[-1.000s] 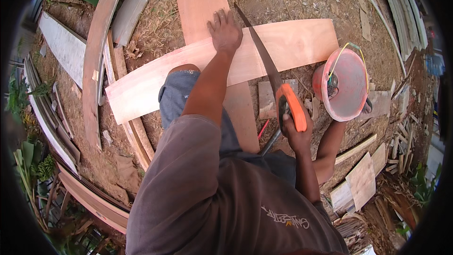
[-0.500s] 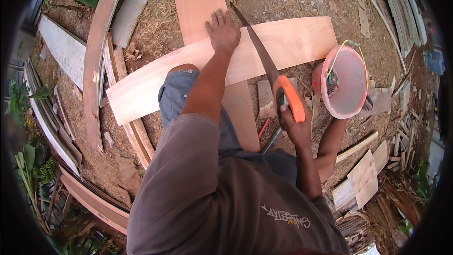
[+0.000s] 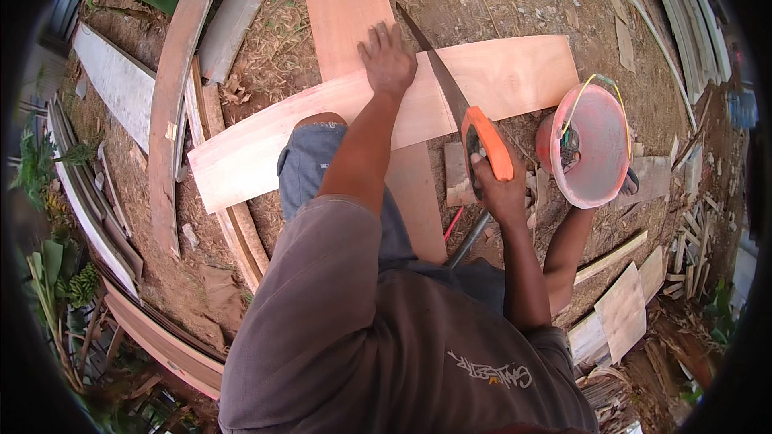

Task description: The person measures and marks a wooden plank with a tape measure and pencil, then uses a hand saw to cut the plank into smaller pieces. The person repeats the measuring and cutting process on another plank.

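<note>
A long pale reddish wooden plank (image 3: pixel 515 72) lies crosswise before me, on top of another board (image 3: pixel 342 0) that runs away from me. My left hand (image 3: pixel 388 60) is flat on the upper plank near its far edge, fingers apart. My left knee (image 3: pixel 318 122) rests on the same plank. My right hand (image 3: pixel 500 191) is wrapped round the orange handle of a hand saw (image 3: pixel 441 72). The saw's blade crosses the plank just right of my left hand, tip pointing away. Beside the blade runs a faint line on the wood.
A pinkish bucket (image 3: pixel 595 145) with a yellow handle and some items inside stands at right, by my right foot. A grey pipe (image 3: pixel 469 239) and a red stick (image 3: pixel 453 225) lie near my lap. Weathered boards (image 3: pixel 173 112) lie at left; scrap wood (image 3: pixel 619 313) lies lower right.
My right hand has pushed the saw a little forward and away from me along the plank. My left hand keeps its place on the wood. The whole view has shifted slightly.
</note>
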Motion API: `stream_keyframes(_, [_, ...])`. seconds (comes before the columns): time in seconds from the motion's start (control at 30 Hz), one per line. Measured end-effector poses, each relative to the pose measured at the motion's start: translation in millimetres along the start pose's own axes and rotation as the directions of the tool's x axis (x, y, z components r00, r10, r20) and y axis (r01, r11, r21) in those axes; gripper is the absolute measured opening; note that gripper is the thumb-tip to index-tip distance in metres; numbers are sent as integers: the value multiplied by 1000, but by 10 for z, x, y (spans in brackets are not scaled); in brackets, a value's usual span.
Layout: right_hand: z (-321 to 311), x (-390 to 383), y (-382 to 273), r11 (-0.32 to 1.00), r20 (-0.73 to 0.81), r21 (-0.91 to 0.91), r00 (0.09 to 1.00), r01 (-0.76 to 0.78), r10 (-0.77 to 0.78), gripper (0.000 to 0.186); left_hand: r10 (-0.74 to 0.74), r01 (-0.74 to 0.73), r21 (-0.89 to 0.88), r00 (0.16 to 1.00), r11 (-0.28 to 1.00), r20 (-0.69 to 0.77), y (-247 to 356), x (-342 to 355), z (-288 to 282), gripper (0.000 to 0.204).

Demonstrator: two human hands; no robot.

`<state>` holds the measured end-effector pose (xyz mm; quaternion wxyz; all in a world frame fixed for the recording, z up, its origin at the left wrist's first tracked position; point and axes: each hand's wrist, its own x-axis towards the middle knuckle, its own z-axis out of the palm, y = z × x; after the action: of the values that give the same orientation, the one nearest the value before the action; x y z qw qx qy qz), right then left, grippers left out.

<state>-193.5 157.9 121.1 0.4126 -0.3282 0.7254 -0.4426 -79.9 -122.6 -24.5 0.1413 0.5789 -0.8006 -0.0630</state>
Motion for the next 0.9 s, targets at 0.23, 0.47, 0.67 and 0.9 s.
stream_keyframes(0.23, [-636,-1910,-287,994,-12,-103,999,34,-35,57,10,-10,26,1000,1000,-14,-30,4,91,59])
stream_keyframes(0.47, [145,338,-97,989,32,11,989,-146,145,53,-15,15,22,1000,1000,9,5,13,-16,61])
stream_keyframes(0.67, [-541,-1730,-440,998,-5,-57,999,-35,34,57,-8,7,59,1000,998,17,-2,6,46,61])
stream_keyframes(0.9, [-381,-970,-173,980,-97,80,977,-182,189,58,-44,41,46,998,998,54,9,8,43,61])
